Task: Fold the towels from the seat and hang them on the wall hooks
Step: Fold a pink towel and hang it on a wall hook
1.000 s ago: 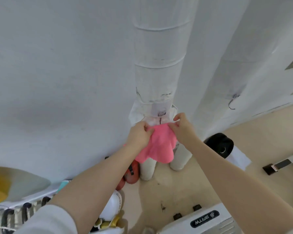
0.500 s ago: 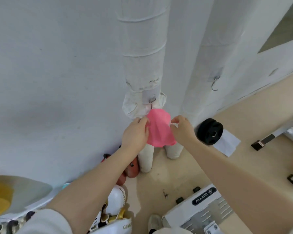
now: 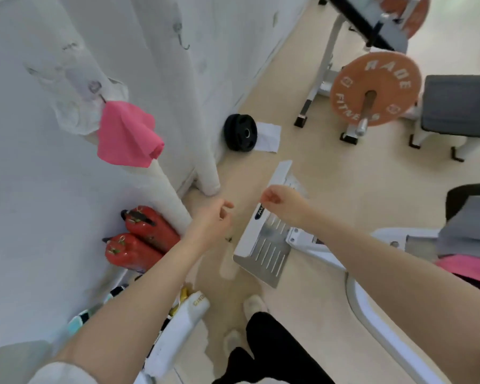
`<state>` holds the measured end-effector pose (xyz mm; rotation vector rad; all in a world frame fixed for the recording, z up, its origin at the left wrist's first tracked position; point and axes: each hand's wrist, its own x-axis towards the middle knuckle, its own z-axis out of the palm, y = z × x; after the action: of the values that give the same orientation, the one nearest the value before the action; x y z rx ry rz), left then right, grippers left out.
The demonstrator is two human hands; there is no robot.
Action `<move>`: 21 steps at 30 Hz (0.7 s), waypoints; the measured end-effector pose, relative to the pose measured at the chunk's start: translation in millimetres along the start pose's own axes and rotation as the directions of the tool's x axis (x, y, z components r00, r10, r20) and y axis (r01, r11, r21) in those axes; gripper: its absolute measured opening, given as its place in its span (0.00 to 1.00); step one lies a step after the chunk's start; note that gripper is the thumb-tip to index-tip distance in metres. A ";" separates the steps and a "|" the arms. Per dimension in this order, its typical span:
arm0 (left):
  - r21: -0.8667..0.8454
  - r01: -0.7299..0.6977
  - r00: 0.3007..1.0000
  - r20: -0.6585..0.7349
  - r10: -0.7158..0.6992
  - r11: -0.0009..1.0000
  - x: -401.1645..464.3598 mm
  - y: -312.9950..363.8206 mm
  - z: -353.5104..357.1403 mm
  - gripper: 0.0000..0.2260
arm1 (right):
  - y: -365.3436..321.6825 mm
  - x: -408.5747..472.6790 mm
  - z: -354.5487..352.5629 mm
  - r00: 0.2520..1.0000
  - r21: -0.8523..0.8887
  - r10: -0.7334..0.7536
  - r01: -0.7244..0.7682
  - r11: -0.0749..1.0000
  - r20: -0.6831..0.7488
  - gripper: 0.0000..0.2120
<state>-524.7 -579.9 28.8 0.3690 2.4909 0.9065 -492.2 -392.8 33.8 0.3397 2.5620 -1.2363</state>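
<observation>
Pink towel (image 3: 126, 134) hanging from a wall hook (image 3: 96, 88), free of both hands. Left hand (image 3: 215, 217) and right hand (image 3: 281, 202) below it, fingers loosely curled, grasping nothing. More pink cloth (image 3: 471, 268) on the seat at right.

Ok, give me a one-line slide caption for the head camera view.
Pink towel hangs from a wall hook; left hand and right hand hold nothing above the gym floor.

Two red fire extinguishers (image 3: 142, 241) lie at the wall's foot. A black weight plate (image 3: 240, 132) leans farther along it, an orange plate (image 3: 374, 88) beyond.
</observation>
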 end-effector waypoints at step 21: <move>0.010 -0.475 0.802 0.418 0.428 0.880 -110.5 358.8 355.6 0.11 | 358.2 -384.7 -250.6 0.703 0.306 0.521 -0.422 0.853 -0.483 0.11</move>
<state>-217.3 -165.3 61.1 1.1148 2.0969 0.7565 -52.1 -12.1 56.4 1.5032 2.5157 -1.2799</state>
